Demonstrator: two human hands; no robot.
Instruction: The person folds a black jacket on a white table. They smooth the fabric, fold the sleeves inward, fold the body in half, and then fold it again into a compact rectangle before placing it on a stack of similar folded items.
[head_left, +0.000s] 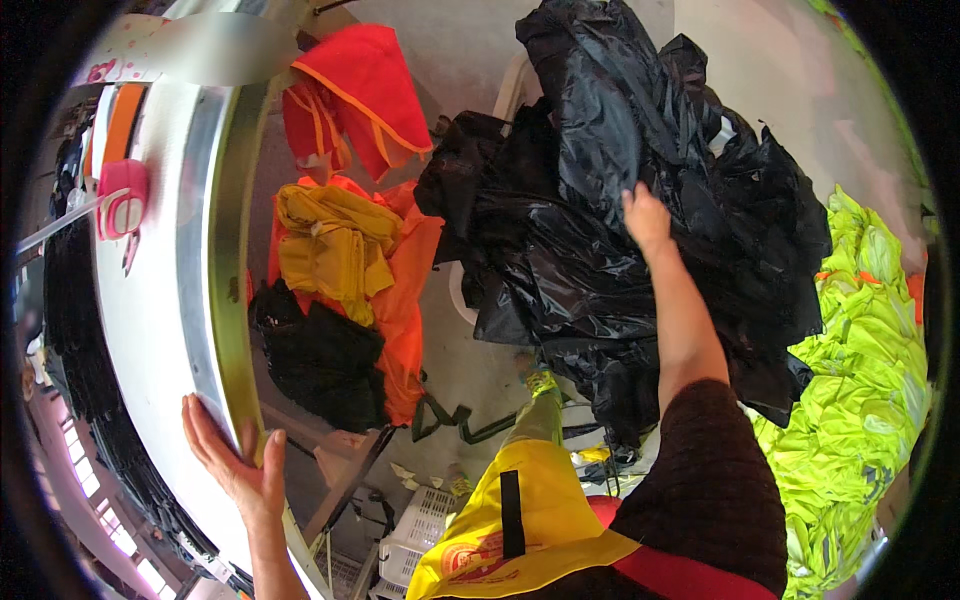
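My right hand (648, 220) reaches out to a large heap of shiny black fabric (560, 255). Its fingers are closed on a fold of a black garment (612, 130) at the top of that heap. My left hand (238, 465) rests on the metal-trimmed edge of the white table (150, 330), fingers spread and thumb apart, holding nothing. The heap partly covers a pale rim (462, 295) beneath it.
Between table and heap lie a folded yellow cloth (335, 245), orange fabric (403, 340), a dark bundle (320, 355) and red cloth (368, 90). Neon-yellow garments (860, 370) pile at right. A pink-and-white object (123, 198) sits on the table; a white crate (415, 530) stands below.
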